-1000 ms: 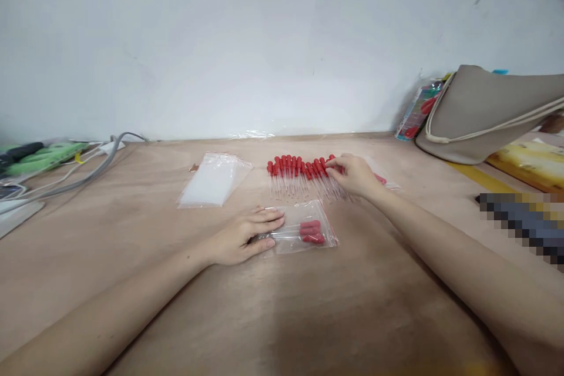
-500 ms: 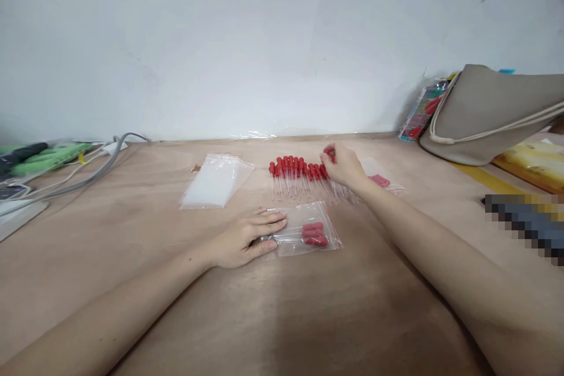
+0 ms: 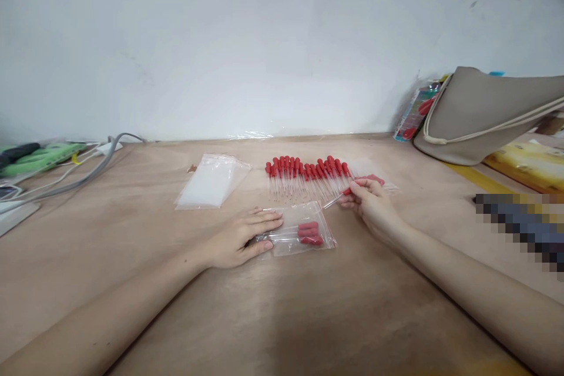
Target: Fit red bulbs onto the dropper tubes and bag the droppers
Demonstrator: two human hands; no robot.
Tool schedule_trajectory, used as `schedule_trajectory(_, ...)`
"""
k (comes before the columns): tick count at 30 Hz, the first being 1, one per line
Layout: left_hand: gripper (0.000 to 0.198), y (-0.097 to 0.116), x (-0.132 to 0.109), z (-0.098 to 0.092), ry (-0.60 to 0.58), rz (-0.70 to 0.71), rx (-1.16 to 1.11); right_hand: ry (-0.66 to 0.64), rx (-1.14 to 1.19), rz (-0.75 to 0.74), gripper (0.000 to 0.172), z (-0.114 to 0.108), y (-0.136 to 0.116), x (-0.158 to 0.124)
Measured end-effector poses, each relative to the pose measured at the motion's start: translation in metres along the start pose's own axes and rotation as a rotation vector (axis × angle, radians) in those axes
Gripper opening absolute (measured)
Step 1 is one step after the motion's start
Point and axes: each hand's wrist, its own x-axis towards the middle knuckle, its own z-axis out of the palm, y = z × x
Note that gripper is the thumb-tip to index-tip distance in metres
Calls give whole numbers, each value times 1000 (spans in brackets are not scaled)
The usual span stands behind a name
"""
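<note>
My left hand (image 3: 240, 238) lies flat with fingers stretched over the left end of a clear zip bag (image 3: 306, 214). Inside that bag are several droppers (image 3: 308, 233) with red bulbs and thin clear tubes, bulbs toward the red-lined zip. Between thumb and fingers, my right hand (image 3: 372, 202) pinches one dropper (image 3: 339, 196), its clear tip slanting down left, just above the bag's zip end. Behind both hands, a row of loose red-bulbed droppers (image 3: 308, 171) rests on the table, tips toward me.
Left of the row lies a stack of flat zip bags (image 3: 209, 185). Another bag with red bulbs (image 3: 375, 178) sits partly behind my right hand. A grey-beige drawstring bag (image 3: 480, 111) and a dark pixelated object (image 3: 520, 229) are at right; cables (image 3: 97, 170) run along the left.
My right hand has moved from the right end of the dropper row toward me and slightly right, bringing one dropper out. My left hand stays on the bag; the view has shifted slightly.
</note>
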Motion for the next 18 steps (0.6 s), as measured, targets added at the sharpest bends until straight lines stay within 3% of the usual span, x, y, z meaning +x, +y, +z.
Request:
schedule_trajectory(3, 52, 3, -1, 0, 8, -11, -17, -100, -49, 93, 27, 2, 0, -5)
schedule_trajectory(7, 61, 6, -3, -1, 18, -33, -52, -302, -346, 22, 29, 1, 2, -12)
schedule_trajectory(12, 63, 6, -2, -1, 31, -30, -60, -340, -551, -139, 30, 8, 11, -12)
schedule_trajectory(18, 62, 7, -2, -2, 35, -54, -56, -401, -710, -138, 28, 3, 1, -3)
